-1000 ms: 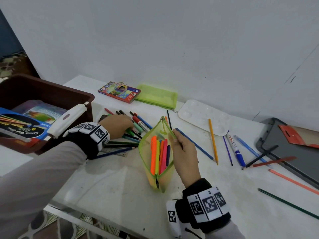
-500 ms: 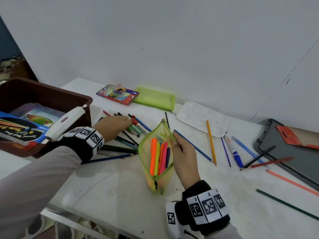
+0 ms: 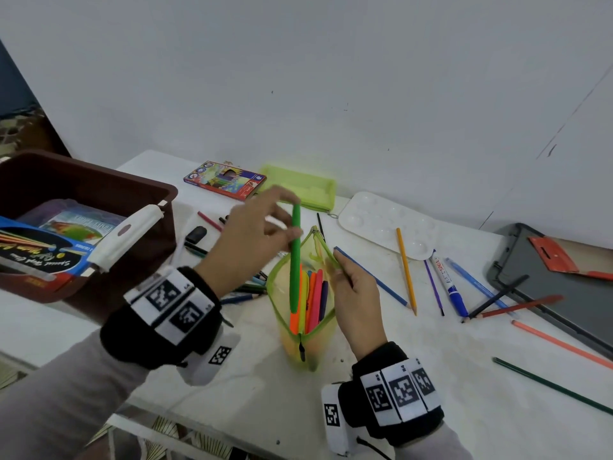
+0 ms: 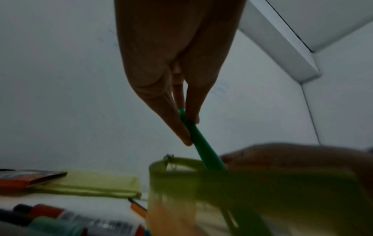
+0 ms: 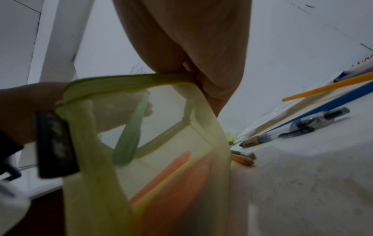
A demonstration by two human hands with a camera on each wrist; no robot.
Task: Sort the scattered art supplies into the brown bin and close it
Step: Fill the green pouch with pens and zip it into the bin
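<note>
- You are working the loading step: feeding a green pen [image 3: 295,257] into the open pouch [image 3: 300,330], which is standing on the table [image 3: 252,386] in front of you.
- Your left hand [image 3: 247,250] is pinching the pen near its top end between thumb and fingers [image 4: 177,127]; the pen is pointing nearly straight down, its lower part already inside the pouch mouth.
- Your right hand [image 3: 356,303] is pinching the pouch's near rim, holding the mouth open; the right wrist view is showing the mesh pulled taut under the fingers [image 5: 214,89].
- Orange, yellow, pink and dark pens are already sitting in the pouch.
- The bin [image 3: 99,194] is sitting at the table's left edge, open, with boxed sets inside; the pouch is well apart from it.
- Loose pencils [image 3: 406,270], a blue marker [image 3: 449,283] and more pens behind your left hand are still lying out, so the sort looks well short of done.
- Next move, as I judge it: let the pen drop in, keep the rim held so the pouch is not tipping, then reach for another loose pen.
- The grey lid [image 3: 547,280] is lying at the far right, not yet on the bin.
</note>
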